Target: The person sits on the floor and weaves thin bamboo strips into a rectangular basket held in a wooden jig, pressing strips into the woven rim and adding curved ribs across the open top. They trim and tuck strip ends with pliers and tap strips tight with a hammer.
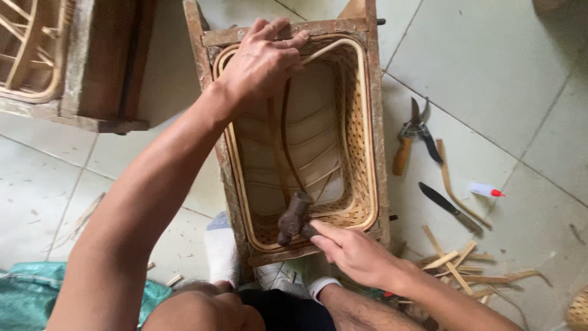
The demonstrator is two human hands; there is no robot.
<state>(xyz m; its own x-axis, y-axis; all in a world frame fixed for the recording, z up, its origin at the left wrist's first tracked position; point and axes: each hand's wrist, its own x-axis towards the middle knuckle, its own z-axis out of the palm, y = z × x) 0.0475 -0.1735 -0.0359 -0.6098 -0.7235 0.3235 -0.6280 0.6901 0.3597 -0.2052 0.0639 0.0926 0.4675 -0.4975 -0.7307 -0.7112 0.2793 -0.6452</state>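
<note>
A rectangular woven basket (355, 122) sits inside a wooden frame (376, 141) on the tiled floor (502, 67). The left hand (263, 61) presses the far rim down, fingers closed over it. The right hand (352, 251) grips what looks like a small hammer (293, 217) at the near rim, seemingly mid-tapping; the next blow needs the rim held steady.

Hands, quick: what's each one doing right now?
Left hand: fingers closed over the far rim of the basket, gripping it.
Right hand: closed on the hammer at the near rim.
</note>
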